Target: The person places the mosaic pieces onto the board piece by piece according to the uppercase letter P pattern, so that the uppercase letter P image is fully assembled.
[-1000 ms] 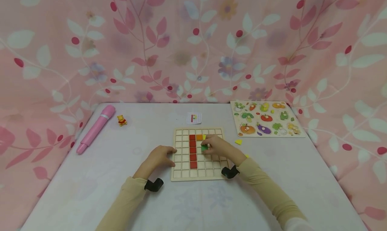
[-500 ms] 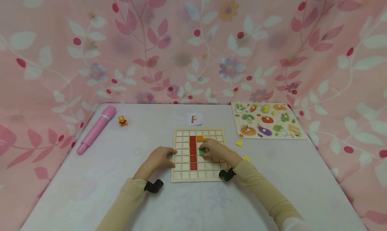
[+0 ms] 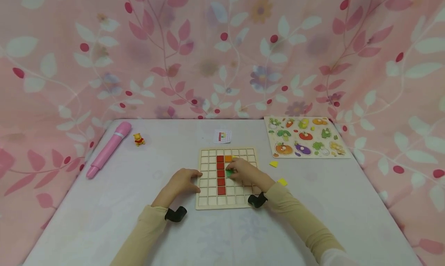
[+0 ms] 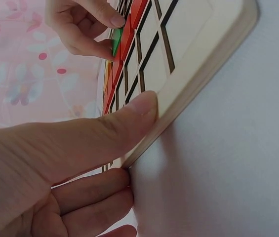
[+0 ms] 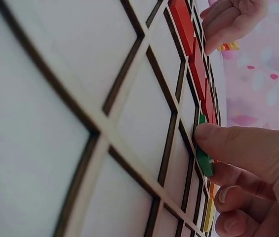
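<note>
A wooden grid board point(image 3: 208, 200) lies on the table, with a column of red tiles point(image 3: 221, 173) in it. An orange tile point(image 3: 228, 158) sits beside the top red one, and a partly covered yellow tile point(image 5: 210, 215) follows it. My right hand point(image 3: 246, 171) pinches a green tile point(image 5: 204, 154) between thumb and finger. That tile stands tilted at a cell just right of the red column. At the board's left edge, my left hand point(image 3: 181, 181) rests with thumb point(image 4: 141, 106) and fingers spread apart, touching the rim.
Two loose yellow pieces, one nearer the back point(image 3: 274, 164) and one by the right sleeve point(image 3: 282, 181), lie right of the board. Behind it is a small pattern card point(image 3: 222, 136). A vegetable puzzle point(image 3: 306, 138), a pink stick-shaped object point(image 3: 109, 150) and a bear figurine point(image 3: 139, 139) stand farther out.
My right hand has shifted slightly left with the green tile, bringing it close to the red column. The left hand keeps its place at the board's edge.
</note>
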### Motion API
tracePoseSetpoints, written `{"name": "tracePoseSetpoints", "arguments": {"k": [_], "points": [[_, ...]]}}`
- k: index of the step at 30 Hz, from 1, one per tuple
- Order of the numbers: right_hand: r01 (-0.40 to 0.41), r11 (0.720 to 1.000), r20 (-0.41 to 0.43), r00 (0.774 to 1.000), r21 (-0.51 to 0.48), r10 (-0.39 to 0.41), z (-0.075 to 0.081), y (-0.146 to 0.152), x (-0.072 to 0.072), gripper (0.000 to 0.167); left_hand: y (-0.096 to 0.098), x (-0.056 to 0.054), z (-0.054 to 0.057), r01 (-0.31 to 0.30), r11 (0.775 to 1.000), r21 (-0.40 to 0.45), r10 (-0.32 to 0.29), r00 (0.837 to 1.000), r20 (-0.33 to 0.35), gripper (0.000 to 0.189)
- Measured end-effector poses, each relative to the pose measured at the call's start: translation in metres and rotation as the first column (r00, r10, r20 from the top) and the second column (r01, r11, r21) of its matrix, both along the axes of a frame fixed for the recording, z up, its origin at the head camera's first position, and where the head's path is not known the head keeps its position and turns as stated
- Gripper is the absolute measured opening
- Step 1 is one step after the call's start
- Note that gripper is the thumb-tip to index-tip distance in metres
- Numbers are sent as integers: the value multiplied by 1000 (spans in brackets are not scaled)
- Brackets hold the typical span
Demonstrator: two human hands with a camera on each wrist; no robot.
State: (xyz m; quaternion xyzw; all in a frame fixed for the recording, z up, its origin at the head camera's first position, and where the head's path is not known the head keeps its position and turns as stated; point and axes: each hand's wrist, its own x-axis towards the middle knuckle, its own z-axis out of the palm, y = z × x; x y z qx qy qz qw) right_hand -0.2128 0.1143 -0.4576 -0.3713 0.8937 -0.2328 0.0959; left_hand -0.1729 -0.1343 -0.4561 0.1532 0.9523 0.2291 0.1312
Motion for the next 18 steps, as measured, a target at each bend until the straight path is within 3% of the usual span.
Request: {"name": "tracePoseSetpoints", "arguments": {"k": [5, 9, 13, 18], "points": [[21, 1000, -8, 1000, -5, -21, 0, -2, 0, 24, 0, -2, 1, 3, 1000, -5, -3, 1000, 4, 56], [47, 996, -42, 998, -72, -50, 7, 7, 2, 26, 1, -2, 2, 4, 1000, 6, -4, 1000, 17, 56], [98, 979, -114, 986, -176, -119, 22, 32, 3, 26, 2, 0, 2, 0, 1000, 4, -1, 1000, 16, 56], [166, 959, -177, 962, -231, -209, 36, 74, 8, 24, 2, -1, 2, 4, 1000, -1, -4, 1000, 5, 56]]}}
